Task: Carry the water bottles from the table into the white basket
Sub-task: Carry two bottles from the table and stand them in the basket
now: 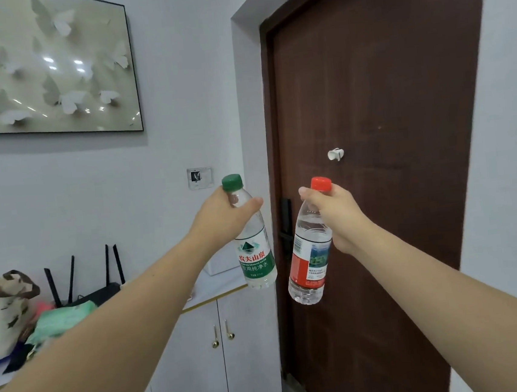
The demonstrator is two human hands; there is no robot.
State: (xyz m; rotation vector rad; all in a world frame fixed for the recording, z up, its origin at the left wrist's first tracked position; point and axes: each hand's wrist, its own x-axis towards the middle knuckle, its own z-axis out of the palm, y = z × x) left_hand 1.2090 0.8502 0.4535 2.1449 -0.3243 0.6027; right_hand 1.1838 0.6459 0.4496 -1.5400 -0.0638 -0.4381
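Observation:
My left hand [221, 218] grips the neck of a clear water bottle with a green cap and green label [255, 259], held up in the air. My right hand [338, 216] grips the neck of a second clear bottle with a red cap and red label [309, 263]. Both bottles hang roughly upright, side by side and a little apart, at chest height in front of a door. Neither the table nor the white basket is in view.
A dark brown door [385, 120] with a black lock stands straight ahead. A white cabinet [221, 351] lies at lower left, its top carrying a black router [96, 293], a hat and green cloth. A framed butterfly picture [42, 65] hangs on the left wall.

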